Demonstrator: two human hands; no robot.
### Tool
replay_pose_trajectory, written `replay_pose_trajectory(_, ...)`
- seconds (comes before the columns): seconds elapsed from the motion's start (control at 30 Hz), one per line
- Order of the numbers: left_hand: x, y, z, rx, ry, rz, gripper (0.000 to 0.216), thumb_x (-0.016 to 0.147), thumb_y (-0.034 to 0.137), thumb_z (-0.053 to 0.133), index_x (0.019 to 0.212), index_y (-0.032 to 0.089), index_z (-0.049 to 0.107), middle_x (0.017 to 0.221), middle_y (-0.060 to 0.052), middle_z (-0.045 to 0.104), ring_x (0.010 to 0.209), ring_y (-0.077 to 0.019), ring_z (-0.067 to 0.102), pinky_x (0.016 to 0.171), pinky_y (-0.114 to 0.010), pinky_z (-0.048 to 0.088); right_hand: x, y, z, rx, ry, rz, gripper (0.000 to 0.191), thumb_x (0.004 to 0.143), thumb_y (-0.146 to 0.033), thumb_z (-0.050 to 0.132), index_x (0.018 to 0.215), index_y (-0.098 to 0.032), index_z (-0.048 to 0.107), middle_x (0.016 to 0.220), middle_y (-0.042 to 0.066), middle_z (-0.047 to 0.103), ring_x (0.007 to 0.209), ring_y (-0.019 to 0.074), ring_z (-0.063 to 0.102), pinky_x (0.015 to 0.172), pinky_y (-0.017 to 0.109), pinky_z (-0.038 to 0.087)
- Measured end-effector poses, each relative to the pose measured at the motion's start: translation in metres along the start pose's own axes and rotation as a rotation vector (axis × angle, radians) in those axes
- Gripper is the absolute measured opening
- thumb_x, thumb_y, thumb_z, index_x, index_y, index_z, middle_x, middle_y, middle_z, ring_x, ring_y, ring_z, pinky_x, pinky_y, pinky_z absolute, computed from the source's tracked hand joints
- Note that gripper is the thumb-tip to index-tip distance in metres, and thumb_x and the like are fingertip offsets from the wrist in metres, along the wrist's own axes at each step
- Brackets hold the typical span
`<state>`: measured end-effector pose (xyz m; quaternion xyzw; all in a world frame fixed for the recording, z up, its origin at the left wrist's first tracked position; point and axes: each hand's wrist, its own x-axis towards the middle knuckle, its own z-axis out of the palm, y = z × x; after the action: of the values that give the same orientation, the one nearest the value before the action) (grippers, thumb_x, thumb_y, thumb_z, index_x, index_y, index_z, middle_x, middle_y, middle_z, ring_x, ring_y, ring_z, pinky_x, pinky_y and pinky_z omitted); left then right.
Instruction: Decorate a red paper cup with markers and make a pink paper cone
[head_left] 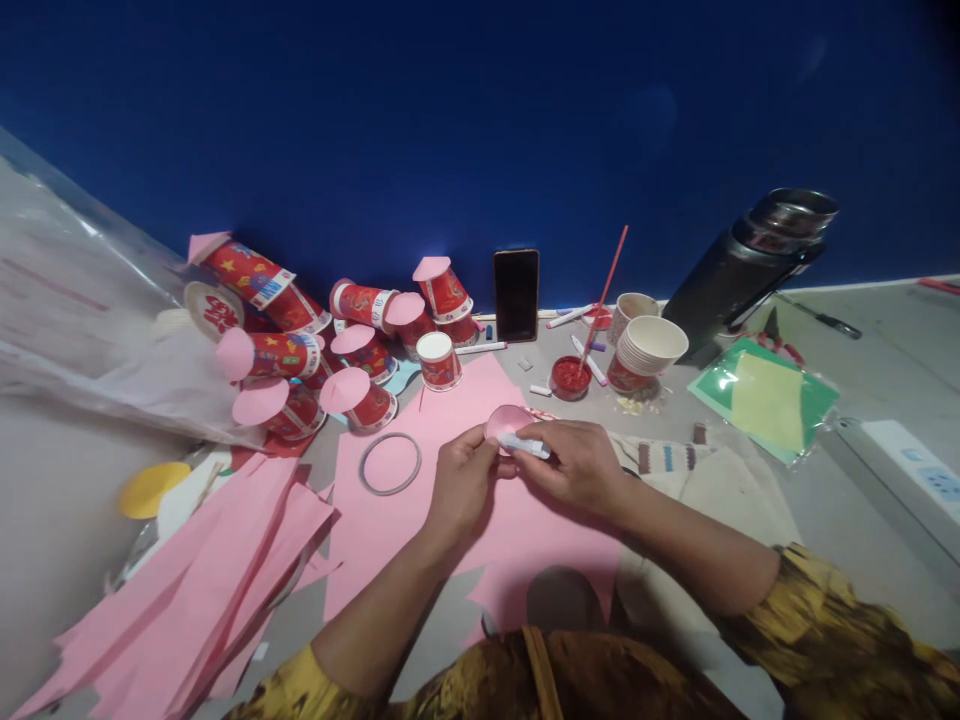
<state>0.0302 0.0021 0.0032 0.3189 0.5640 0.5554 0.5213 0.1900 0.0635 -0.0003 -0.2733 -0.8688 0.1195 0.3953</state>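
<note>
Pinched in the fingers of my left hand [465, 475] is a small round pink paper cone [506, 417], its hollow side facing me. My right hand [581, 460] is closed around a small white tube [526, 446], whose tip lies over the cone; its label is too small to read. Both hands are close together above a large sheet of pink paper [420, 535]. A grey ring [390, 463] rests on that sheet, left of my hands. Beyond them, a red paper cup [439, 362] stands upside down with its white base up.
Several red paper cups with pink cone tops [360, 395] cluster at the back left. Pink paper strips [202, 570] lie front left. A phone [517, 295] leans on the blue wall. To the right are a red paste pot [570, 378], stacked cups [646, 352] and a dark flask [739, 265].
</note>
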Motion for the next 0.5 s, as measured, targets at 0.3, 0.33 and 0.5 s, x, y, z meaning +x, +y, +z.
replay_pose_trajectory(0.3,-0.011,0.008,0.003,0.285,-0.006,0.180,0.031,0.095,0.028,0.056,0.115,0.017,0.077,0.096,-0.004,0.079,0.088,-0.0213,0.071,0.084,-0.030,0.056,0.000,-0.001,-0.004,-0.131,-0.054,-0.044,0.023,0.103,-0.033,0.061,0.090,-0.018,0.073,0.070,0.004,0.077,0.060,0.0174,0.069,0.063,0.030,0.040)
replay_pose_trajectory(0.33,-0.011,0.007,0.003,0.335,-0.011,0.206,0.033,0.098,0.029,0.053,0.119,0.018,0.076,0.102,-0.005,0.080,0.094,-0.0224,0.072,0.087,-0.031,0.056,0.000,-0.001,-0.004,-0.138,-0.060,-0.035,0.024,0.103,-0.034,0.061,0.090,-0.018,0.073,0.070,0.004,0.077,0.059,0.0172,0.069,0.062,0.030,0.039)
replay_pose_trajectory(0.5,-0.010,0.002,0.001,0.407,0.020,0.215,0.037,0.099,0.031,0.052,0.124,0.016,0.074,0.117,-0.009,0.081,0.107,-0.0264,0.074,0.093,-0.035,0.056,-0.002,0.000,-0.003,-0.125,-0.086,0.019,0.019,0.099,-0.033,0.065,0.091,-0.018,0.073,0.073,0.004,0.079,0.061,0.0176,0.071,0.062,0.030,0.040)
